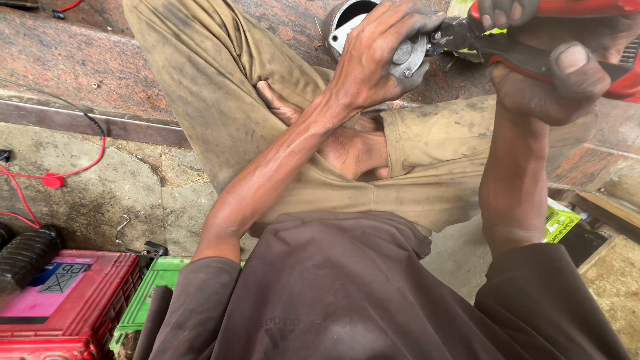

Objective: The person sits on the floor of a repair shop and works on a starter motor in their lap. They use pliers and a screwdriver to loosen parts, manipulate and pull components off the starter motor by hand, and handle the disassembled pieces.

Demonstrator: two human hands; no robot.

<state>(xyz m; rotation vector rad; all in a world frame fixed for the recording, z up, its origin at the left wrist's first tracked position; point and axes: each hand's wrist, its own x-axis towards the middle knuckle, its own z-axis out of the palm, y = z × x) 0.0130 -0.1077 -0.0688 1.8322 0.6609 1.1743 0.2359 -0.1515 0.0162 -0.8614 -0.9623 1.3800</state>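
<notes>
Left hand [380, 57] clamps a small round metal part [408, 57] above the lap, right hand [557, 63] squeezes red-handled pliers [533, 47] biting its edge; greasy fingers so close, a slip likely pinches skin or drops the part
</notes>
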